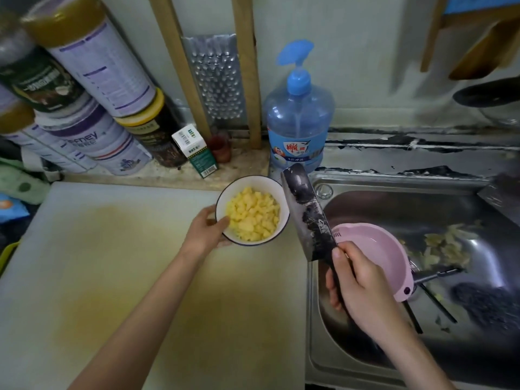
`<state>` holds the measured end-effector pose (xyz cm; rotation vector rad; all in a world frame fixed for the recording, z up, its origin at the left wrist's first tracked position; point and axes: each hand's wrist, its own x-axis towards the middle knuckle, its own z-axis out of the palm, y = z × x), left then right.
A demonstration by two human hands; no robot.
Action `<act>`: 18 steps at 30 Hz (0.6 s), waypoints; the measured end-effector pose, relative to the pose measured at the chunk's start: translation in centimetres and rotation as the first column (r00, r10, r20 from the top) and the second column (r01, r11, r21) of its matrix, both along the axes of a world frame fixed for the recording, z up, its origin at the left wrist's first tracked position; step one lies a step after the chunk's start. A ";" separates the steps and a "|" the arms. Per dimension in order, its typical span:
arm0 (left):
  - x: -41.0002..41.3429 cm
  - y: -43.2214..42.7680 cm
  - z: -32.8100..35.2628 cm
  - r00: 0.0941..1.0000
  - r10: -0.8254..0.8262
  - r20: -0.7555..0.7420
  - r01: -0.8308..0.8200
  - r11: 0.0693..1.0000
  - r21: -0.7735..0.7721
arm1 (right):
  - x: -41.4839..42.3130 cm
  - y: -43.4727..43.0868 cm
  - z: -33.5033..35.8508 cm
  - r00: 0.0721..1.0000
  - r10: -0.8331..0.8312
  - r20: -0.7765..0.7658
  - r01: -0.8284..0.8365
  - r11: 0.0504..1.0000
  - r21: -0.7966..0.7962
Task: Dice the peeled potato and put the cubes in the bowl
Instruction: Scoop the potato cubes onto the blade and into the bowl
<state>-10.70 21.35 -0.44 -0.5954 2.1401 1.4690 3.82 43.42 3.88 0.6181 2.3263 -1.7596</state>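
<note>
White bowl [277, 192] upright on cutting board, holding yellow potato cubes [253, 218].

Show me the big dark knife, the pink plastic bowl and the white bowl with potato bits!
Big dark cleaver knife [306, 215]: head view, middle of the blade.
Pink plastic bowl [374, 249]: head view, bare inside wall.
White round bowl [242, 183]: head view, bare far inner wall.

Kitchen things by the wall and sink.
Stacked tins [92, 66] at upper left; a metal grater [219, 80] leans on the wall at top centre, a blue soap bottle [298, 119] beside it; the sink [394, 181] at right holds a pink basin [377, 254] and pale scraps [447, 246].
</note>
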 end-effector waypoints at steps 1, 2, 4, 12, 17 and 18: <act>0.1 0.1 0.1 0.998 0.010 0.060 -0.016 0.995 0.098 | -0.1 0.1 -0.2 1.000 -0.005 0.000 0.005 1.000 -0.004; 0.1 0.2 0.2 0.996 0.013 0.089 -0.026 0.988 0.153 | -0.2 0.2 -0.3 1.000 -0.009 0.000 0.009 1.000 -0.008; 0.0 0.3 0.1 0.994 0.033 0.107 -0.054 0.978 0.202 | -0.3 0.3 -0.6 1.000 -0.015 0.001 0.015 1.000 -0.025; -1.7 -2.2 0.2 0.998 0.014 0.063 -0.020 0.995 0.101 | 0.0 -0.6 -0.9 1.000 -0.003 0.005 0.003 0.997 -0.075; -1.6 -3.5 0.4 0.996 -0.010 0.090 -0.002 0.991 0.132 | 0.2 -2.2 -0.2 1.000 0.006 -0.001 -0.006 0.999 -0.054; -1.4 -3.5 0.4 0.996 -0.003 0.092 -0.011 0.988 0.154 | 0.2 -2.7 0.0 1.000 0.014 0.000 -0.013 0.999 -0.051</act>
